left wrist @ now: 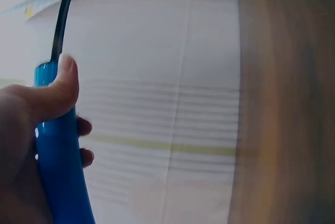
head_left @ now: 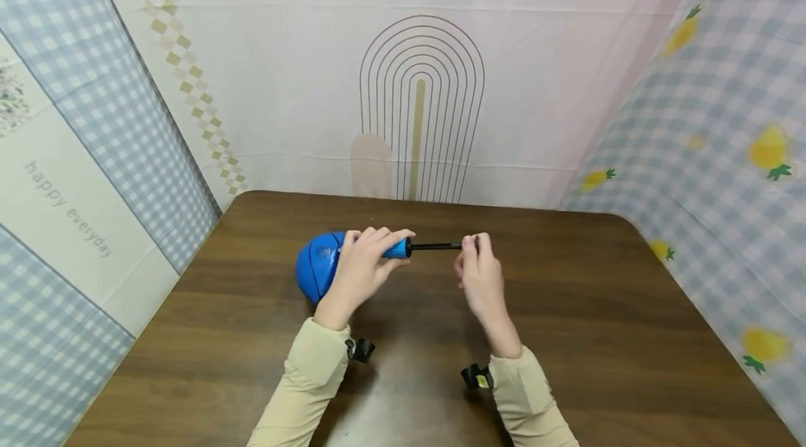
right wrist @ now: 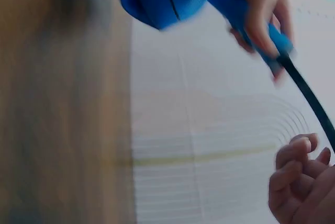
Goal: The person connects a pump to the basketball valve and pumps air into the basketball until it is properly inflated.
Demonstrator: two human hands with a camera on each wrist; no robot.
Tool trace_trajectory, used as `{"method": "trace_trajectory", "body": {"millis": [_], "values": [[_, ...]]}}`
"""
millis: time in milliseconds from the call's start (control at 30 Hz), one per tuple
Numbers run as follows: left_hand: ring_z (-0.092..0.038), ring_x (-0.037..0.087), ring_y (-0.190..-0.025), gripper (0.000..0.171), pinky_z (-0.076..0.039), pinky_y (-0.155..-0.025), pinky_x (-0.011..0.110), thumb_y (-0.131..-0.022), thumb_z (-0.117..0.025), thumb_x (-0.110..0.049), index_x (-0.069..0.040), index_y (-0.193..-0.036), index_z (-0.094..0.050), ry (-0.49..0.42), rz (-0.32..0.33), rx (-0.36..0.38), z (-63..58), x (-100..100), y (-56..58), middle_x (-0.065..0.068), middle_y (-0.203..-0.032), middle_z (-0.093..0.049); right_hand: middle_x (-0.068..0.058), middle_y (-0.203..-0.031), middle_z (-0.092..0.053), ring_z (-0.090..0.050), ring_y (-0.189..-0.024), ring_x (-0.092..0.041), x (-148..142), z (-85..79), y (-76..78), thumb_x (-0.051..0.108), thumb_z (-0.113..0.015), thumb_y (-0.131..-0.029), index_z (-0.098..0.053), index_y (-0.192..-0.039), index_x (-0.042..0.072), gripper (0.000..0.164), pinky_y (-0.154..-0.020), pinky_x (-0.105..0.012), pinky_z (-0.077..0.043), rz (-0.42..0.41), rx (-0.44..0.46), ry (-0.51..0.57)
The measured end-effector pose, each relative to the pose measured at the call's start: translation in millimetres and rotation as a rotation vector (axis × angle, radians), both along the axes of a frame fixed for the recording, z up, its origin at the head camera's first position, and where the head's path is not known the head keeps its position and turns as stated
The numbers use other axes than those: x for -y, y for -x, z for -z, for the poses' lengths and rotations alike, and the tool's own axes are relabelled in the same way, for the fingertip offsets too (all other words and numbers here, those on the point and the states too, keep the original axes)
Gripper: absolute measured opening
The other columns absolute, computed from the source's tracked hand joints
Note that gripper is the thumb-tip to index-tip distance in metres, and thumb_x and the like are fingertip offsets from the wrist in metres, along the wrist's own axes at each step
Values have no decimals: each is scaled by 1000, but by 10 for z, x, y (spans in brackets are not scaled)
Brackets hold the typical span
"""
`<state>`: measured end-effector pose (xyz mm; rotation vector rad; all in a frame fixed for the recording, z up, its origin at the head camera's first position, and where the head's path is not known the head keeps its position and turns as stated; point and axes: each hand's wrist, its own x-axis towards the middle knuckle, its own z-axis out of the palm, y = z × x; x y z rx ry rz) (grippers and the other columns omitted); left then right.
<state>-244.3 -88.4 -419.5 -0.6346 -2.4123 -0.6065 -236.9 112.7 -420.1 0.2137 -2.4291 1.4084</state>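
Observation:
A blue ball with black seams (head_left: 313,268) sits at the left, seen also at the top of the right wrist view. Joined to it is a blue hand pump (head_left: 398,248), whose barrel (left wrist: 60,166) my left hand (head_left: 359,272) grips, the thumb lying across it near the far end. A black pump rod (head_left: 434,246) runs out of the barrel toward the right. At the rod's outer end, my right hand (head_left: 483,279) holds the dark handle with curled fingers, which mostly hide it. Part of the ball is behind my left hand.
Beneath both hands is a brown wooden table (head_left: 598,307) with rounded far corners. A pale patterned cloth (head_left: 535,97) hangs behind it. Blue checked cloths (head_left: 711,160) flank the sides. Each wrist wears a black camera mount (head_left: 362,350).

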Motion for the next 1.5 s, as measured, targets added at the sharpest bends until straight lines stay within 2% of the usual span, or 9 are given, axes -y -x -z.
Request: {"method": "trace_trajectory", "body": {"millis": [200, 400, 567, 767, 867, 1067, 1267, 1367, 1500], "values": [[-61, 18, -90, 41, -40, -85, 43, -83, -74, -31, -24, -123, -66, 29, 49, -20, 54, -136, -26, -3, -98, -70, -7, -65, -53, -49, -47, -12, 219, 142, -26, 38, -29, -107, -40, -107, 9, 31, -48, -29, -41, -184, 112, -65], [-60, 18, -92, 44, -39, -87, 42, -83, -74, -31, -27, -126, -63, -16, 71, 19, 51, -65, 5, -4, -101, -69, -4, -64, -52, -48, -53, -16, 144, 60, -7, 37, -35, -106, -48, -105, 10, 29, -50, -31, -37, -43, -9, -220], [-59, 16, -91, 44, -39, -88, 44, -82, -75, -30, -28, -125, -63, -44, 2, 11, 41, 23, 18, -5, -98, -69, -5, -63, -51, -48, -51, -17, 7, -12, 34, 32, -35, -106, -48, -90, 10, 30, -52, -30, -39, 69, -37, -21], [-60, 18, -87, 41, -38, -81, 42, -85, -72, -34, -24, -124, -64, 6, -14, 10, 84, -116, -19, -3, -97, -69, -6, -62, -46, -50, -45, -19, 165, 49, 33, 29, -30, -107, -38, -97, 7, 26, -46, -28, -45, -145, 133, 226], [-60, 19, -89, 39, -39, -82, 43, -86, -72, -33, -24, -123, -64, 19, -4, 19, 104, -178, -53, -2, -99, -69, -6, -63, -48, -48, -45, -15, 251, 100, -9, 31, -31, -107, -37, -100, 6, 27, -45, -27, -45, -234, 195, 189], [-61, 19, -92, 42, -40, -88, 46, -84, -74, -31, -25, -124, -64, -15, 12, 25, 53, -126, -53, -2, -99, -69, -12, -67, -57, -53, -48, -18, 146, 38, -24, 39, -35, -106, -45, -99, 10, 31, -51, -28, -45, -145, 115, 25], [-59, 17, -89, 41, -37, -87, 45, -82, -75, -30, -27, -122, -65, -26, -54, -7, 28, -47, -23, -4, -96, -68, -8, -64, -50, -50, -46, -17, -26, -37, 46, 29, -34, -107, -45, -91, 6, 30, -47, -27, -45, -12, 72, 202], [-59, 17, -86, 39, -38, -85, 45, -84, -74, -32, -27, -122, -65, 9, -57, -48, 27, -88, -37, -4, -94, -68, -5, -63, -47, -47, -45, -14, 62, 10, 37, 28, -29, -107, -40, -95, 5, 28, -45, -27, -44, -102, 132, 279], [-59, 18, -88, 38, -38, -87, 47, -85, -74, -28, -25, -122, -66, 13, -33, -45, 43, -157, -56, -3, -95, -69, -5, -63, -47, -47, -44, -13, 227, 95, -26, 31, -28, -108, -35, -101, 6, 27, -44, -28, -44, -241, 185, 232]]}}
